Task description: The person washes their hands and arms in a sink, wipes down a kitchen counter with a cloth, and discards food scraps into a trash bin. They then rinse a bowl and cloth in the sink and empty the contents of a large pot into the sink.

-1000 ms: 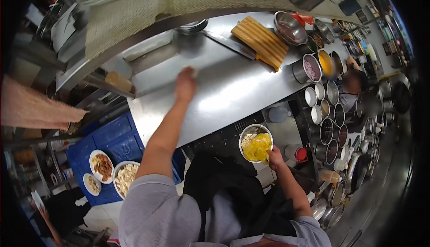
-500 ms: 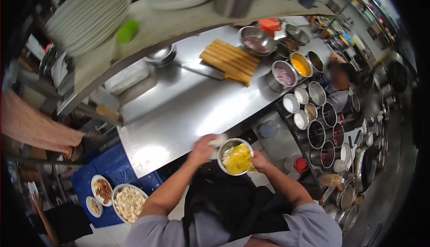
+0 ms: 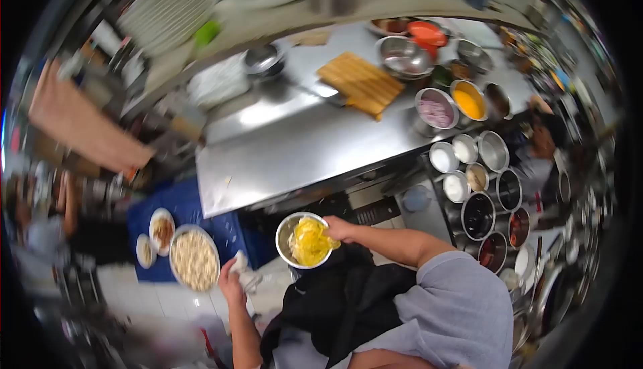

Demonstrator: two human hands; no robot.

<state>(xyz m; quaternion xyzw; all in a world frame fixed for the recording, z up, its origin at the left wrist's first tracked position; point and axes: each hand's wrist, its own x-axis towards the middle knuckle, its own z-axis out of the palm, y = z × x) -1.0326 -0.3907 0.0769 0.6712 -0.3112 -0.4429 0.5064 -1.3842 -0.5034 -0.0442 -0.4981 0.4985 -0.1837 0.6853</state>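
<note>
My right hand (image 3: 337,229) grips the rim of a metal bowl (image 3: 284,248) in front of my body. Inside the bowl lie a bright yellow, glossy item (image 3: 309,240) and some pale pieces. Lower left of it, my left hand (image 3: 232,283) holds a whitish cloth (image 3: 247,274), its fingers closed round one edge. Just beyond that hand, a large bowl of pale chopped pieces (image 3: 194,259) stands at the edge of a blue surface (image 3: 224,228).
A steel counter (image 3: 288,148) crosses ahead, bearing a wooden board (image 3: 362,82) and a knife. Metal pots, one with chopped onion (image 3: 435,109), crowd the right. Two small dishes (image 3: 161,230) sit at left. Other people stand at the far left and the right (image 3: 536,175).
The bowl in my right hand has moved left, toward the blue surface. My left hand has come back from the counter with the cloth and swung down to the left.
</note>
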